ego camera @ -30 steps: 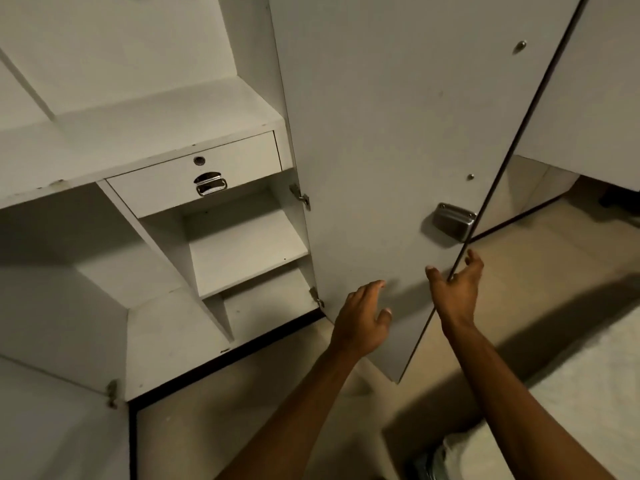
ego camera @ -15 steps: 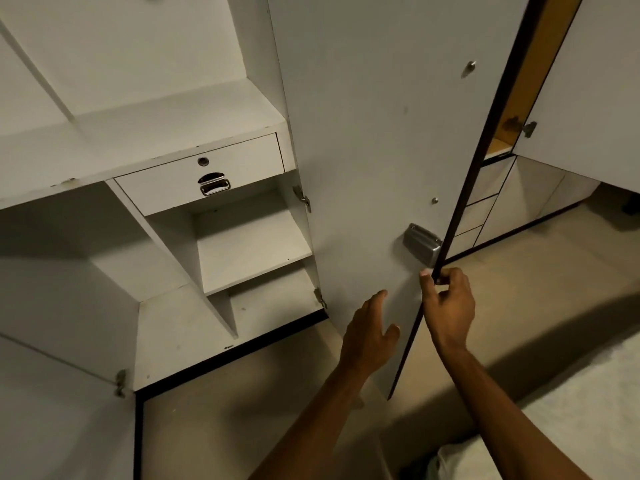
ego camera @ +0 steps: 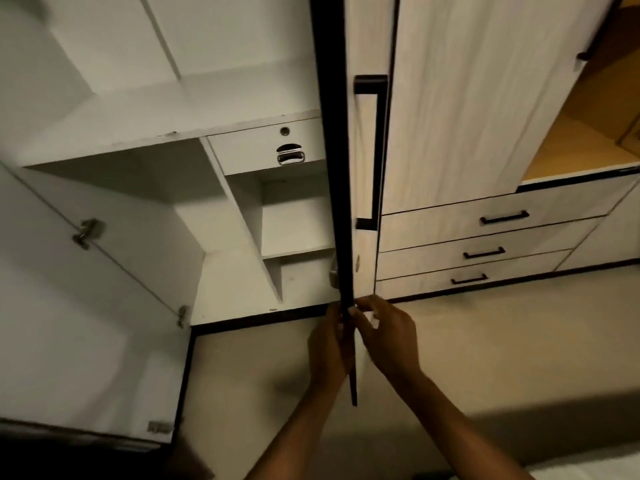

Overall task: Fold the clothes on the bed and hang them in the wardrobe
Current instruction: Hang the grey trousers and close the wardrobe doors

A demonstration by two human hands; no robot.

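The white wardrobe (ego camera: 145,129) stands open with bare shelves and a small inner drawer (ego camera: 263,148). Its right door (ego camera: 337,168) now faces me edge-on, showing as a dark vertical strip. My right hand (ego camera: 388,337) grips the door's lower edge from the right, fingers curled round it. My left hand (ego camera: 327,348) lies flat against the door's left face, near the bottom. No clothes show inside the wardrobe. A pale corner of the bed (ego camera: 588,471) is at the bottom right.
The wardrobe's left door (ego camera: 79,323) hangs open at the left. To the right stand a closed door with a black bar handle (ego camera: 372,150), three drawers (ego camera: 485,251) and an open tan-lined compartment (ego camera: 588,133). Beige floor (ego camera: 485,358) lies below.
The right door has swung from showing its inner face to edge-on towards me. My right hand stayed on its edge; my left hand moved in against the door. The view shifted right.
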